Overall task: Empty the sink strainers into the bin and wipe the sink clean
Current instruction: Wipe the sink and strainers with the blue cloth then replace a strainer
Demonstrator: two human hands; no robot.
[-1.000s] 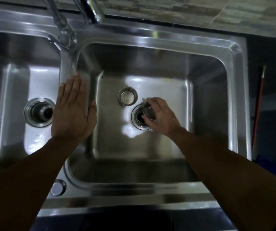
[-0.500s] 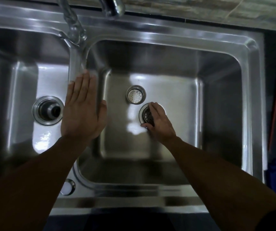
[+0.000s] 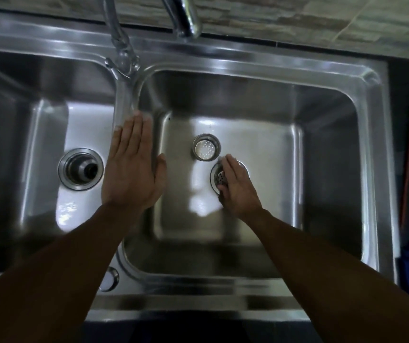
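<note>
Gripping the perforated strainer [image 3: 221, 177] in the right basin's drain [image 3: 212, 170], the right hand [image 3: 238, 188] curls round it; the left hand [image 3: 130, 167] lies flat on the divider [image 3: 123, 95]. A second strainer [image 3: 206, 147] sits loose just beyond (wiping seemingly undone).

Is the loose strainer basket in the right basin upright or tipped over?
Upright. The strainer basket sits on the basin floor mouth up, so its round rim and perforated bottom show from above.

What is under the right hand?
A perforated strainer in the drain ring; only its left part shows. The right hand covers the rest, so its contents and seating are hidden.
</note>
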